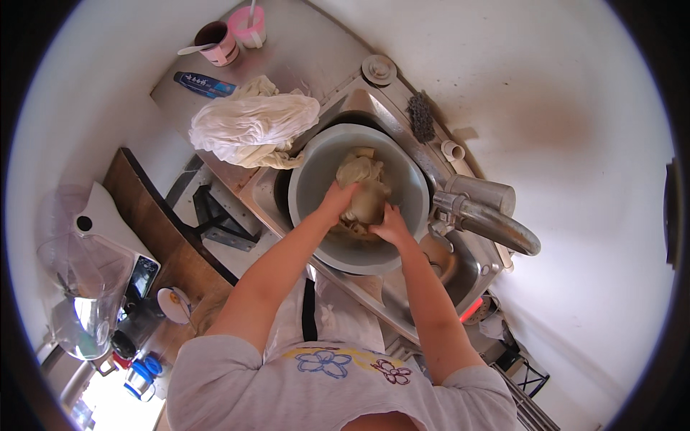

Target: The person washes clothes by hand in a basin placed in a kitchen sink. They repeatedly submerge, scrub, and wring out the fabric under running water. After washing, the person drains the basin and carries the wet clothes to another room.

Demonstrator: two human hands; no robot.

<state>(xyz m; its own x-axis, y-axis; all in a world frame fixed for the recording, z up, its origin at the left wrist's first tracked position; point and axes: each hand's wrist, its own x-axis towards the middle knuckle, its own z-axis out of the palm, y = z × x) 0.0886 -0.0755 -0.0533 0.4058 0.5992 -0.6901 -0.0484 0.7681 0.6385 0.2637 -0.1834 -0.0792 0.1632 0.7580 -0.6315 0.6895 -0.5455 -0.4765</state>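
Note:
A wet, beige-yellow cloth (pixel 363 176) is bunched up inside a round grey basin (pixel 408 164), which stands in the metal sink. My left hand (pixel 336 200) grips the near left side of the cloth, fingers closed around it. From the right, my right hand (pixel 391 225) is closed on the lower right side of the same cloth. Its fingertips are partly hidden by the folds. Some brownish water seems to lie below the cloth. To the left of the basin, a heap of wrung white cloth (pixel 251 121) rests on the counter's edge, with yellowish fabric beneath it.
A curved faucet (pixel 496 224) juts over the sink's right bowl (pixel 467 267). Behind the basin lie a dark scrubber (pixel 420 117) and a drain strainer (pixel 379 70). At the far left are a blue tube (pixel 204 84), a brown-and-pink cup (pixel 217 44) and a pink cup (pixel 247 27).

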